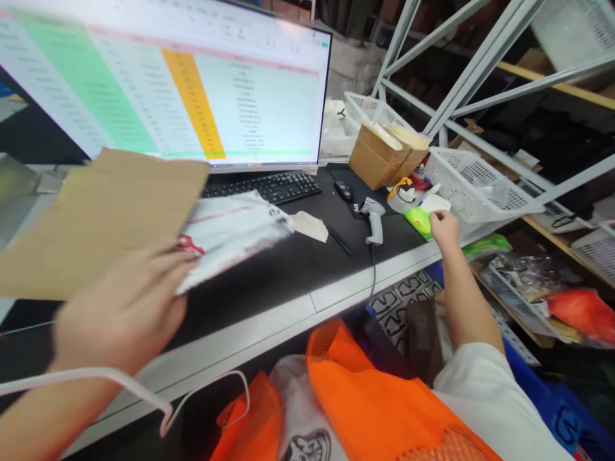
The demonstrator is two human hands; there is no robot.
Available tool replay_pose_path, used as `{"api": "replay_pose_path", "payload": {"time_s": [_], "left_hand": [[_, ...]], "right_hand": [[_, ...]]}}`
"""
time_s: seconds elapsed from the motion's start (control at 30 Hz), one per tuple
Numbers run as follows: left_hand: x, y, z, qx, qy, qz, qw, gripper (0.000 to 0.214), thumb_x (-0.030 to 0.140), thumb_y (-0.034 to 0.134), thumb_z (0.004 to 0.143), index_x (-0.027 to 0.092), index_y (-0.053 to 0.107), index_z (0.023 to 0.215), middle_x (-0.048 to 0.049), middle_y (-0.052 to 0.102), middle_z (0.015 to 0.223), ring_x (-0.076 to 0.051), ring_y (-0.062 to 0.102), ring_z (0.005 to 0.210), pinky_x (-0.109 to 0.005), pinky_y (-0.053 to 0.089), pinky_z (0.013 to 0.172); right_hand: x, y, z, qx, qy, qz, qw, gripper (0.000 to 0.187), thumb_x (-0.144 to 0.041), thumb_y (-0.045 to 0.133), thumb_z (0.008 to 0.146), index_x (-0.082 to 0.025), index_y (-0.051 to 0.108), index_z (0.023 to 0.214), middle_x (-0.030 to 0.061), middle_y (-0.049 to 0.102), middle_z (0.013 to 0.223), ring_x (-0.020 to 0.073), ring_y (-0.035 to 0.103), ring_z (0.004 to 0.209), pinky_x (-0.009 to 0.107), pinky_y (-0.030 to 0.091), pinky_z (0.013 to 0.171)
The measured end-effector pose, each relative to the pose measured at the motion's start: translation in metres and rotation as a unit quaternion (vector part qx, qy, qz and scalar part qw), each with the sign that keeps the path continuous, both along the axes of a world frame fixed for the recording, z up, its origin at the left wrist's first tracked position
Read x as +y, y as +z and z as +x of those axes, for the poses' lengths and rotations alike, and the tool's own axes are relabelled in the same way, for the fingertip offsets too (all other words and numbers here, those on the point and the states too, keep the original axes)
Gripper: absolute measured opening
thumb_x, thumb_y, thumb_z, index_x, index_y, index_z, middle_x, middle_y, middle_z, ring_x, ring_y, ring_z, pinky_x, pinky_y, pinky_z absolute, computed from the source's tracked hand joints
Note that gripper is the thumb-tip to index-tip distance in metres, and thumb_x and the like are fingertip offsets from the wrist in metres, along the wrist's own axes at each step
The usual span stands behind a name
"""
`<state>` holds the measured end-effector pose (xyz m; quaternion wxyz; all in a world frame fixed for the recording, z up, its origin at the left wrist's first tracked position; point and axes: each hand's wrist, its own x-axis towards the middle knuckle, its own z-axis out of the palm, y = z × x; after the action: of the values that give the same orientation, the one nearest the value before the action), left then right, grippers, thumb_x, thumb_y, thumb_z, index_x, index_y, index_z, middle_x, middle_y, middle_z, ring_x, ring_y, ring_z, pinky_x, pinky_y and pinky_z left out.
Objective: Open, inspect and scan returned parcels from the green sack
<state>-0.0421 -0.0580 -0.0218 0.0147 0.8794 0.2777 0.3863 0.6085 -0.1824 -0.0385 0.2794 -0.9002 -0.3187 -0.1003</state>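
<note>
My left hand [120, 301], smeared by motion, is closed on the near end of a white plastic mailing bag [225, 230]. A small red patch [191, 245] shows at its fingertips. Just behind the hand is a flat brown cardboard piece [120, 198]; whether the fingers also grip it, I cannot tell. At the desk's right end, my right hand [444, 228] has its fingers pinched together beside a bright green-yellow packet [419, 222] and a white paper piece [435, 203]. What lies between those fingertips is hidden.
A large monitor [269, 96] and a black keyboard [278, 187] stand behind. A grey barcode scanner [373, 221], black mouse [343, 190], black pen [339, 239], tape roll [401, 195] and cardboard box [377, 157] are on the desk. White basket [480, 182] and metal rack [480, 64] are right.
</note>
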Motion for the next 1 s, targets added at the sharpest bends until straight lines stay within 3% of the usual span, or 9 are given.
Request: {"api": "replay_pose_path", "payload": {"time_s": [0.1,0.2,0.33,0.47,0.57,0.73,0.83,0.9,1.0], "left_hand": [[-0.009,-0.041,0.023,0.116,-0.061,0.118,0.984,0.034,0.019,0.054,0.094,0.027,0.072,0.121,-0.0045,0.076,0.123,-0.029,0.069,0.122,-0.049,0.055,0.107],[-0.020,-0.077,0.036,0.205,-0.100,0.130,0.965,0.038,0.011,0.043,0.096,0.019,0.079,0.106,-0.0117,0.078,0.112,-0.032,0.070,0.117,-0.048,0.056,0.100],[-0.034,-0.095,0.036,0.238,-0.098,0.140,0.956,0.035,0.017,0.046,0.098,0.015,0.081,0.102,-0.0143,0.078,0.112,-0.034,0.070,0.114,-0.050,0.051,0.100],[-0.041,-0.093,0.032,0.236,-0.076,0.085,0.965,0.042,0.047,0.055,0.099,0.016,0.079,0.111,-0.0144,0.076,0.120,-0.035,0.069,0.114,-0.050,0.052,0.099],[-0.039,-0.091,0.031,0.226,-0.072,0.047,0.970,0.038,0.046,0.053,0.100,0.020,0.080,0.111,-0.0112,0.076,0.119,-0.031,0.069,0.113,-0.045,0.053,0.096],[-0.026,-0.085,0.038,0.201,-0.107,0.005,0.974,0.029,0.028,0.052,0.101,0.024,0.080,0.096,-0.0070,0.077,0.105,-0.025,0.072,0.098,-0.037,0.056,0.087],[-0.016,-0.075,0.045,0.198,-0.124,-0.038,0.972,0.028,0.032,0.052,0.100,0.025,0.078,0.104,-0.0059,0.077,0.101,-0.022,0.073,0.090,-0.032,0.059,0.079],[-0.007,-0.065,0.050,0.190,-0.129,-0.054,0.972,0.031,0.036,0.049,0.102,0.026,0.078,0.108,-0.0048,0.078,0.100,-0.021,0.075,0.086,-0.029,0.060,0.075],[0.008,-0.047,0.065,0.191,-0.137,-0.063,0.970,0.033,0.039,0.049,0.103,0.027,0.079,0.106,-0.0041,0.079,0.099,-0.020,0.076,0.085,-0.028,0.061,0.073]], "right_hand": [[0.026,0.002,0.025,0.015,0.006,-0.021,1.000,0.032,-0.028,0.053,0.087,-0.011,0.076,0.102,0.0186,0.076,0.108,0.0298,0.066,0.103,0.037,0.049,0.094],[0.063,0.007,0.045,0.020,0.012,-0.039,0.999,0.034,-0.025,0.052,0.089,-0.010,0.076,0.107,0.0195,0.075,0.116,0.0292,0.065,0.111,0.035,0.047,0.098],[0.113,0.017,0.068,0.042,0.010,-0.066,0.997,0.038,-0.025,0.053,0.091,-0.007,0.072,0.119,0.0242,0.069,0.128,0.0307,0.062,0.120,0.037,0.044,0.103],[0.147,0.014,0.075,0.098,0.028,-0.110,0.989,0.042,-0.030,0.078,0.079,-0.011,0.073,0.116,0.0213,0.071,0.125,0.0329,0.064,0.116,0.041,0.046,0.101],[0.157,0.008,0.074,0.138,0.028,-0.120,0.983,0.027,-0.028,0.081,0.081,-0.014,0.074,0.103,0.0148,0.073,0.116,0.0289,0.066,0.112,0.045,0.049,0.103],[0.139,0.015,0.070,0.159,0.046,-0.023,0.986,0.016,-0.023,0.068,0.090,-0.012,0.072,0.100,0.0153,0.074,0.113,0.0286,0.065,0.116,0.046,0.051,0.103],[0.111,0.027,0.053,0.175,0.086,0.065,0.979,0.032,-0.020,0.060,0.084,-0.012,0.070,0.112,0.0154,0.075,0.112,0.0284,0.069,0.110,0.040,0.057,0.091],[0.089,0.031,0.031,0.238,0.152,0.152,0.947,0.041,-0.024,0.061,0.078,-0.018,0.068,0.118,0.0098,0.076,0.111,0.0249,0.071,0.101,0.038,0.060,0.082],[0.059,0.030,-0.021,0.372,0.272,0.284,0.841,0.030,-0.030,0.072,0.067,-0.023,0.071,0.096,0.0042,0.074,0.097,0.0233,0.071,0.086,0.040,0.062,0.075]]}}
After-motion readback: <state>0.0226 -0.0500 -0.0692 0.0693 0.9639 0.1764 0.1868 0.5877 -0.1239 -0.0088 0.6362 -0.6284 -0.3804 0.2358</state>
